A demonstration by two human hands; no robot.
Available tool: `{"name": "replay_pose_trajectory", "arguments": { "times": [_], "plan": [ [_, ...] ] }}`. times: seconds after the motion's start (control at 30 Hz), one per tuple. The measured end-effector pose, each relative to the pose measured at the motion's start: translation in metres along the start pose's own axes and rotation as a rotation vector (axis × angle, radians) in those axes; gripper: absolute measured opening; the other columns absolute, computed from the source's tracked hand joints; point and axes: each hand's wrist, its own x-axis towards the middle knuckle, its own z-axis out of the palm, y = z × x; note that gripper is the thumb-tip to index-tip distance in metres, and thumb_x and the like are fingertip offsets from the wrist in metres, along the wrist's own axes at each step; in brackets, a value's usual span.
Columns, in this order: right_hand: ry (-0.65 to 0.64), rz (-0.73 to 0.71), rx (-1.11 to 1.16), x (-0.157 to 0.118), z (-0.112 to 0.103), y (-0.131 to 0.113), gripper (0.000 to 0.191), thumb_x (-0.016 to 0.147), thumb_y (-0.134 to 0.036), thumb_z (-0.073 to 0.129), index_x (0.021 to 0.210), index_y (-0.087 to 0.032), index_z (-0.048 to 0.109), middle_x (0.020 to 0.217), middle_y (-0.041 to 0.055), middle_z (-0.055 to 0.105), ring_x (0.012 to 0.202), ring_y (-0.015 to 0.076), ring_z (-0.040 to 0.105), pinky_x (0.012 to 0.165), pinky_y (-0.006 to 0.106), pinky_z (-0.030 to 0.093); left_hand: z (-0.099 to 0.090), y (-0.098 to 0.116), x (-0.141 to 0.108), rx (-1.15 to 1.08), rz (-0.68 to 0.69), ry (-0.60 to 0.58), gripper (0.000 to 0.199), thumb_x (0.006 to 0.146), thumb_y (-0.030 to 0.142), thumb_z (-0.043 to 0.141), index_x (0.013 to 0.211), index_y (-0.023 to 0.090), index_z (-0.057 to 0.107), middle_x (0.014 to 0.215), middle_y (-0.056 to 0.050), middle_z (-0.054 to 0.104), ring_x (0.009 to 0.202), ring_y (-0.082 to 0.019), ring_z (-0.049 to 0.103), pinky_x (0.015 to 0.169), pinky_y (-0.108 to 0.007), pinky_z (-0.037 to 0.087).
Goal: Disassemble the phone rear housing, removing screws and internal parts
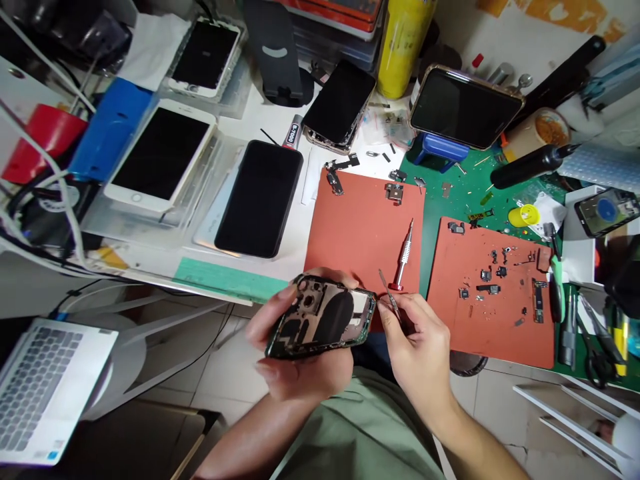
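My left hand (310, 367) is wrapped round a phone housing (333, 317), tilted with its bare inside facing me. No screen is on the frame, and camera holes show at its left end. My right hand (417, 340) is closed on slim metal tweezers (390, 293), which stick up past the fingers. Its thumb and fingertip touch or nearly touch the housing's right end; whether a small part is pinched there is hidden. Just beyond the right hand, a silver screwdriver (405, 253) with a red cap lies on an orange mat (350, 227).
Several tiny phone parts lie on a second orange mat (450, 320) at right. A black-screened phone (260, 200) and a white phone (160, 157) rest at left. Behind stand a propped phone (465, 107) and a yellow can (403, 50). A laptop (45, 387) sits lower left.
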Motion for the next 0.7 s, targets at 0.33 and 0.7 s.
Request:
{"name": "replay_pose_trajectory", "arguments": {
  "times": [0.33, 0.7],
  "plan": [
    [0.071, -0.115, -0.095, -0.001, 0.010, -0.006, 0.017, 0.105, -0.019, 0.061, 0.102, -0.020, 0.078, 0.096, 0.0038, 0.075, 0.087, 0.0174, 0.073, 0.079, 0.027, 0.057, 0.003, 0.001, -0.008, 0.166, 0.263, -0.316, 0.054, 0.110, 0.060, 0.030, 0.129, 0.032, 0.072, 0.110, -0.007, 0.079, 0.085, -0.025, 0.074, 0.064, -0.041, 0.063],
    [0.012, -0.095, -0.179, -0.002, 0.014, -0.006, 0.020, 0.108, -0.020, 0.053, 0.100, -0.020, 0.071, 0.092, 0.0037, 0.068, 0.081, 0.0179, 0.067, 0.073, 0.029, 0.052, 0.001, 0.000, -0.012, 0.192, 0.365, -0.296, 0.051, 0.110, 0.052, 0.031, 0.130, 0.025, 0.070, 0.108, -0.009, 0.078, 0.090, -0.026, 0.073, 0.063, -0.040, 0.063]
  ]
}}
